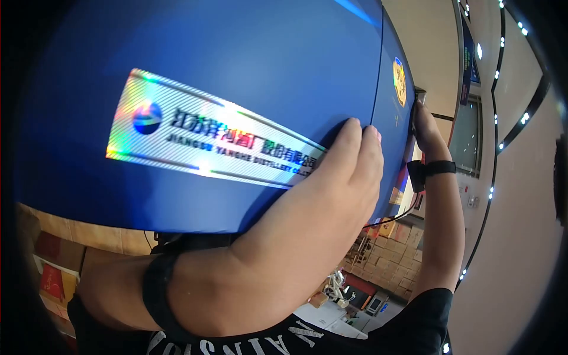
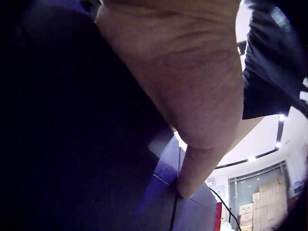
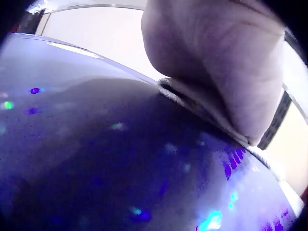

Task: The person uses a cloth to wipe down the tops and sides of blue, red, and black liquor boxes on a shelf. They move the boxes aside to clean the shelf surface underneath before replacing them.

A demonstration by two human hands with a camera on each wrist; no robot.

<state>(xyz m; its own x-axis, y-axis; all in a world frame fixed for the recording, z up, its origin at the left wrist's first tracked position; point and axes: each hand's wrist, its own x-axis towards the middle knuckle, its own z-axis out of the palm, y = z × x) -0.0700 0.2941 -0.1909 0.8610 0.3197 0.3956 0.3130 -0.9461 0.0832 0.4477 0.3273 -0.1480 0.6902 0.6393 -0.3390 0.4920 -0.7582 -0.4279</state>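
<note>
A big glossy blue box [image 1: 248, 53] fills much of the head view, with a shiny silver label [image 1: 231, 136] of Chinese characters across its side. Flat on that side lies my left hand [image 1: 349, 163], fingers extended over the label's end and close to a seam. In the left wrist view the palm [image 2: 187, 86] leans over the dark surface. At the far edge, my right hand [image 1: 427, 127] holds a folded cloth [image 3: 175, 95] against the box. Its fingertips are mostly hidden in the right wrist view. A round gold emblem [image 1: 399, 81] sits near it.
Behind the box are stacked cartons [image 1: 390, 254] and a thin black cable [image 1: 393, 219]. Red and brown boxes [image 1: 53, 278] stand at the lower left. A glass door [image 1: 470, 139] shows at the right, near ceiling light strips [image 1: 491, 192].
</note>
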